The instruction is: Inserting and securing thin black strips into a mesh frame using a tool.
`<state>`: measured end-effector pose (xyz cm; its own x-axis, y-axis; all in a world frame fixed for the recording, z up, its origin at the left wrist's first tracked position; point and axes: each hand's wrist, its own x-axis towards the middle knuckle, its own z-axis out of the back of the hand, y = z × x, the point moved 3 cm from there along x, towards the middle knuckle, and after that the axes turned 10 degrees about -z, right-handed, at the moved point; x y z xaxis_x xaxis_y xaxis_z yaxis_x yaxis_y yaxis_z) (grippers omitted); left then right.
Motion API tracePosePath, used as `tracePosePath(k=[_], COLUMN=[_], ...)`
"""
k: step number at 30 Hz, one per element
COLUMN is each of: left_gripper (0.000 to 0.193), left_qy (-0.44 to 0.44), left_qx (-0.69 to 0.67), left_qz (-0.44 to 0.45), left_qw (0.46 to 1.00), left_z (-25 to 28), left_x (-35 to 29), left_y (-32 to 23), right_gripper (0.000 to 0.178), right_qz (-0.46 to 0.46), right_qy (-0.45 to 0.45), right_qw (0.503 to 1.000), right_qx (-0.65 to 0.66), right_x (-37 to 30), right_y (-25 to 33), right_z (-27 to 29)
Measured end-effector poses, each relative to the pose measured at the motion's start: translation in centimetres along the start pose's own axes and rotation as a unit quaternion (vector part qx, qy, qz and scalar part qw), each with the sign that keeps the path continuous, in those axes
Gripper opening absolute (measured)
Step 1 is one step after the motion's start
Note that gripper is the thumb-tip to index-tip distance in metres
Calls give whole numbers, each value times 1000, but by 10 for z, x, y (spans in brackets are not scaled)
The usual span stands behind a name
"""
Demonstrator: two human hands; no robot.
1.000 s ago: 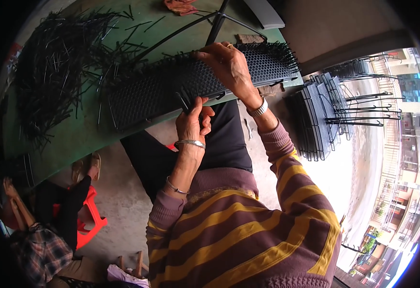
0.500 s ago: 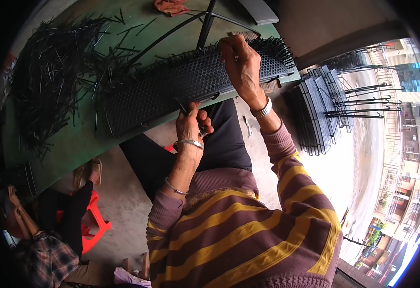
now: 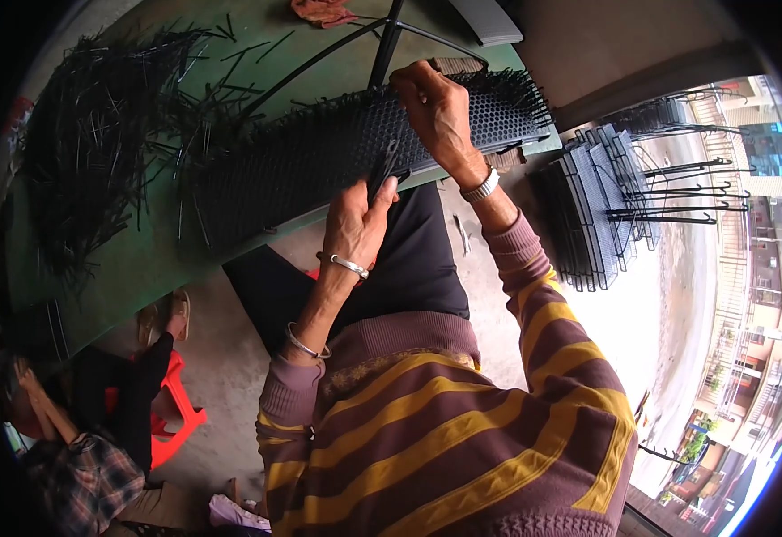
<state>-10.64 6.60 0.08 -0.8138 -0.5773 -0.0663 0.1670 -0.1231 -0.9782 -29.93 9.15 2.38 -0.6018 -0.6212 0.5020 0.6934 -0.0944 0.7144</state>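
A long black perforated panel (image 3: 293, 174) lies across the green table, its far edge lined with short black bristle-like wire pieces (image 3: 507, 89). At that far edge, right of the middle, my right hand (image 3: 437, 112) has its fingers pinched together; whatever may be between them is too small to make out. Nearer to me, by the panel's near edge, my left hand (image 3: 355, 224) is closed on a dark slender tool (image 3: 386, 166). The tool points up over the panel, and its exact kind cannot be told. Both forearms come from below in striped sleeves.
A large heap of thin black wire pieces (image 3: 96, 134) covers the left of the green table (image 3: 140, 286). A black metal stand (image 3: 386, 54) rises behind the panel. Stacked mesh racks with hooks (image 3: 597, 206) stand right. Another person (image 3: 96, 474) sits lower left near a red stool (image 3: 172, 412).
My right hand has shifted slightly left and up along the panel's far edge. My left hand has turned, and the dark tool now points up over the panel.
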Motion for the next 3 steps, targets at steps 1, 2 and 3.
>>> tracePosePath(k=[1, 2, 3], left_gripper=[34, 30, 30], left_qy=[9, 26, 24], left_qx=[125, 242, 243], left_qz=[-94, -162, -161], left_qw=[988, 956, 956], left_z=[6, 8, 8], left_x=[2, 4, 3], left_y=[-17, -24, -23], right_gripper=[6, 7, 9], right_qz=[18, 36, 19], right_qy=[26, 52, 58], right_qw=[997, 989, 981], right_qx=[-68, -136, -183], right_x=[1, 1, 1], right_y=[0, 1, 1], right_z=[-3, -6, -10])
